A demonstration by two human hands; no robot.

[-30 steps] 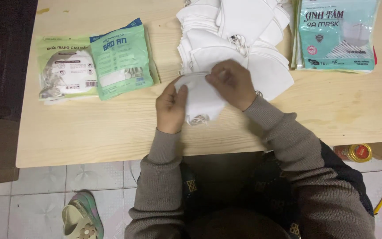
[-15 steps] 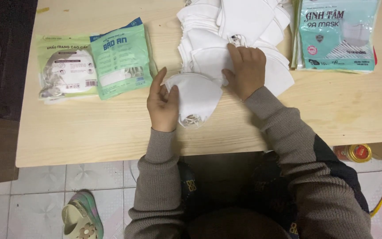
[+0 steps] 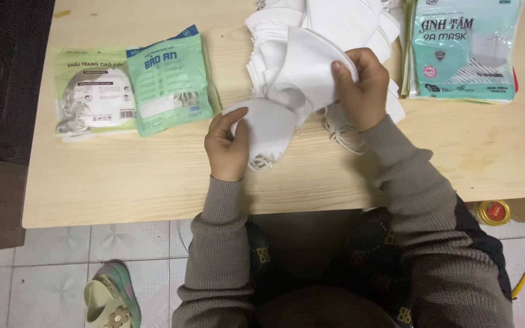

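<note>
Two hands work white folded masks on a pale wooden counter (image 3: 123,182).

Nearest, the left hand (image 3: 229,146) pinches the left edge of a folded white mask (image 3: 268,130) lying on the counter, its long axis running near to far, ear loops trailing at the near end. Just to the right and farther, the right hand (image 3: 363,88) grips a second white mask (image 3: 308,70), lifted over the stack of white masks (image 3: 335,21), its long axis tilting from near-left to far-right. To the left lie a pale green mask packet (image 3: 92,100) and a teal mask packet (image 3: 168,79); far right, a teal packet pile (image 3: 463,48).
</note>
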